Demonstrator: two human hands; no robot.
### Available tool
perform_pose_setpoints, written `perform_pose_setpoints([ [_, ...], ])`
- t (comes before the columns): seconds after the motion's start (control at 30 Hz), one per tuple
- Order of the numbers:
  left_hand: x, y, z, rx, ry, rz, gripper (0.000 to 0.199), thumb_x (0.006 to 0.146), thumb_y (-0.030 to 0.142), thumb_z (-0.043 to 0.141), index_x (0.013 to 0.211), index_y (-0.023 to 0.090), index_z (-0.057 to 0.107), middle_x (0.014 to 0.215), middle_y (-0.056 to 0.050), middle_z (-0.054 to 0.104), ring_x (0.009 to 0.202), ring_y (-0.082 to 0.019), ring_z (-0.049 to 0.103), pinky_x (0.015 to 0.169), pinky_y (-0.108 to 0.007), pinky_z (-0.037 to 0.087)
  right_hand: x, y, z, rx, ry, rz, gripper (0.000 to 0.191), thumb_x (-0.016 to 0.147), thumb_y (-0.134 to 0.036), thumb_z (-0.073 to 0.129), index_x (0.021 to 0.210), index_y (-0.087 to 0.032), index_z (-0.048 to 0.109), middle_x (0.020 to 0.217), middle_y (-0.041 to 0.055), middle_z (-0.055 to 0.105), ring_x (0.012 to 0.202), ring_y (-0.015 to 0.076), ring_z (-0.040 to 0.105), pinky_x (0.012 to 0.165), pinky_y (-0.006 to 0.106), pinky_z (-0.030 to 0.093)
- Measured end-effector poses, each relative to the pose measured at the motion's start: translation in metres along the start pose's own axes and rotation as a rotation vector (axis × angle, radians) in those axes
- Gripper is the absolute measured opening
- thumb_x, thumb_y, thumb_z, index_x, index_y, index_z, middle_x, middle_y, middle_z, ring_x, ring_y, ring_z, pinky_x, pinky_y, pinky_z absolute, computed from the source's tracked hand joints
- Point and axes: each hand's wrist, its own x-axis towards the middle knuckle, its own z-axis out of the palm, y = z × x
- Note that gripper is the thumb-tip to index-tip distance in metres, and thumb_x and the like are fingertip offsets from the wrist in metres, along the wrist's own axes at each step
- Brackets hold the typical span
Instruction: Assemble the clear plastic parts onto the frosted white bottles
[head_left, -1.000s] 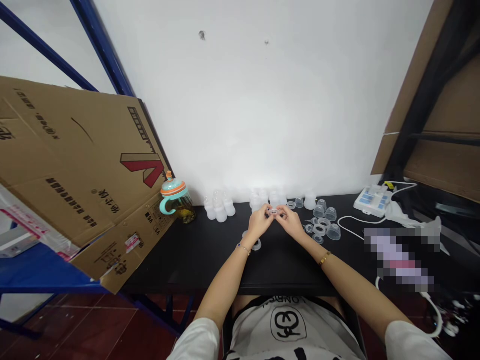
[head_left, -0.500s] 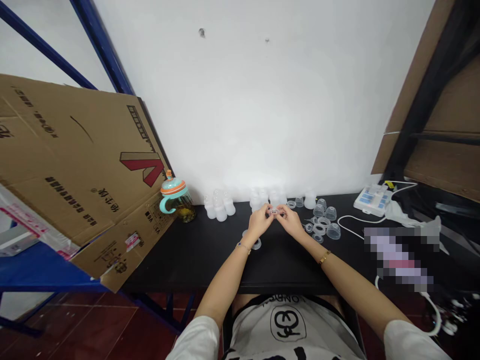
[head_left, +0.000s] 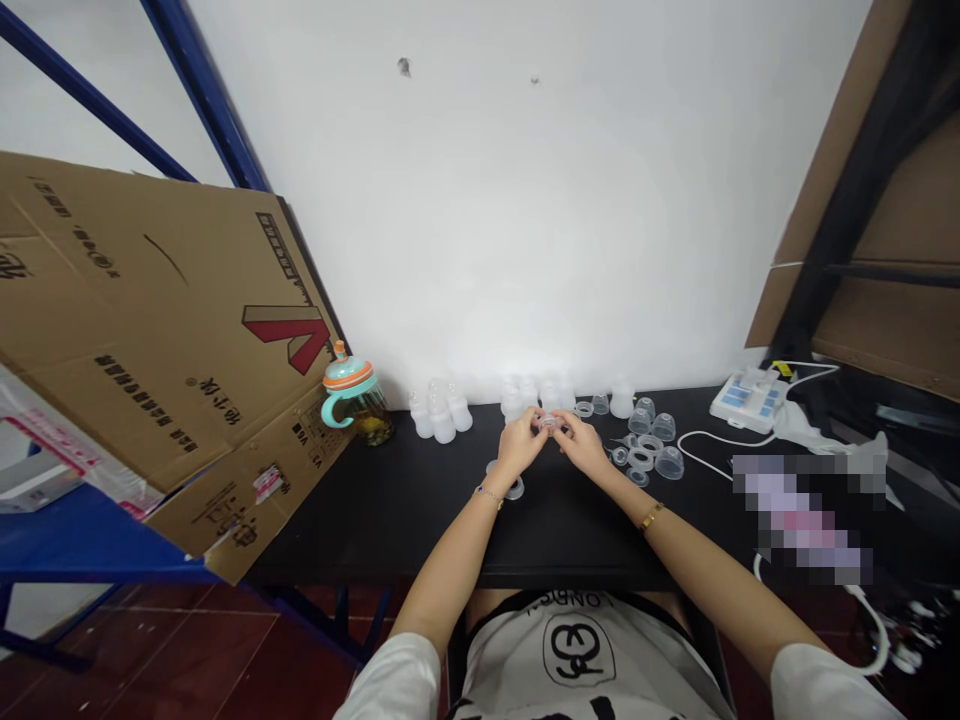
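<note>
My left hand (head_left: 523,438) and my right hand (head_left: 579,442) meet above the black table, fingertips pinched on a small translucent collar ring (head_left: 551,422) from a baby bottle. Fingers cover part of it, and its inner detail is too small to read. Just behind stand several white baby bottles (head_left: 513,397) in a row by the wall. Beside my left wrist lies a pale ring (head_left: 515,489), partly hidden by the arm. Right of my right hand are clear domed caps (head_left: 669,462), loose collar rings (head_left: 641,459) and a small bottle teat (head_left: 619,456).
More bottles (head_left: 441,420), with domed tops, form a cluster to the left. A teapot-like jug (head_left: 358,395) stands beside a large cardboard box (head_left: 165,330). At right are a white device (head_left: 748,398), a white cable (head_left: 709,433) and a blurred-out item (head_left: 806,515).
Both hands stay in nearly the same place, still pinching the ring, with only slight finger movement. The whole view has shifted a little.
</note>
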Motion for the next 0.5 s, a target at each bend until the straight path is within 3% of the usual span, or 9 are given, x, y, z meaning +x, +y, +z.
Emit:
perform_pose_setpoints([
  [0.5,-0.0025,0.0068,-0.0026,0.052,-0.015,-0.008,0.026,0.090,0.027,0.063,0.116,0.027,0.065,0.091,0.002,0.076,0.069,-0.015,0.067,0.067,-0.024,0.043,0.0007,0.0023,0.0006,-0.033,0.016,-0.019,0.034,0.087,-0.034,0.057,0.113,-0.018,0.069,0.076,0.0032,0.072,0.050,0.0161,0.060,0.055,0.027,0.046],
])
